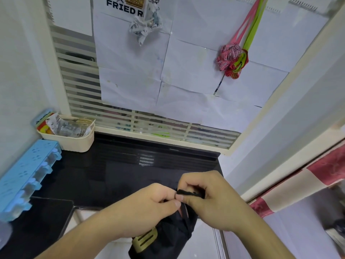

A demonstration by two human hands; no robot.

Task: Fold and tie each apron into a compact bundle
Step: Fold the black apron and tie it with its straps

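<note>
The black bench runs under the papered window and I stand at its near edge, working just off it in the air so the cloth hangs free. On the bench's left a blue rack lies along the wall, and a cream basket of packets sits in the far corner, both well apart from my work. High on the wall to the right hangs a pink and green bundle on its straps, which I take to be an apron already tied up.

The black apron is bunched into a rough roll below my hands, a gold print showing on its lower side. My left hand is clenched over the top of the roll, I judge to keep the folds from slipping. My right hand pinches the black strap between thumb and fingers, held taut beside the left thumb, likely to form the knot.
</note>
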